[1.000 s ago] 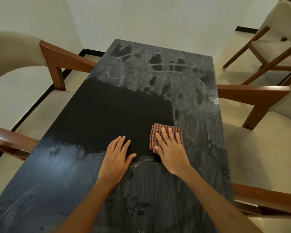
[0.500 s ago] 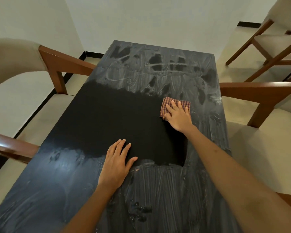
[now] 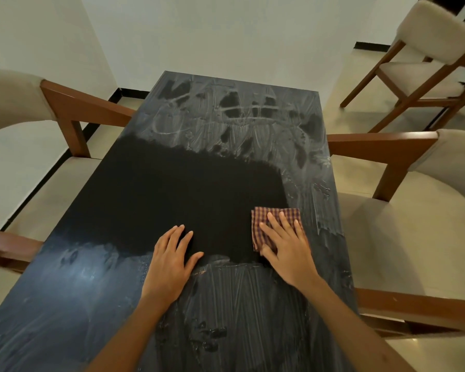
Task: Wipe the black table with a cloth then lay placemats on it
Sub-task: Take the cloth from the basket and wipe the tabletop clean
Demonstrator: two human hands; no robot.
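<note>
Head view shows a folded red-checked cloth (image 3: 275,224) lying flat on the black table (image 3: 172,200), toward its right edge, at the border between a clean matte patch and streaky grey smears. Right hand (image 3: 286,247) presses it with straight, spread fingers; left hand (image 3: 171,257) rests flat and empty on the tabletop nearby.

- Dim indoor light, soft and even, slightly warm-green cast.
- Black surface (image 3: 151,200) shows pale sheen on the smeared far end and near end; the wiped middle band reads matte black, no detail.
- Soft bluish glare patch on the near left of the surface.
- Faint soft shadows under the left hand (image 3: 169,261) and right hand (image 3: 287,251).
- Wide-angle distortion: chairs (image 3: 414,237) and walls (image 3: 226,36) bow outward at the edges.
- Left armrest at the frame edge is blurred; centre is fairly sharp, slightly compressed.
</note>
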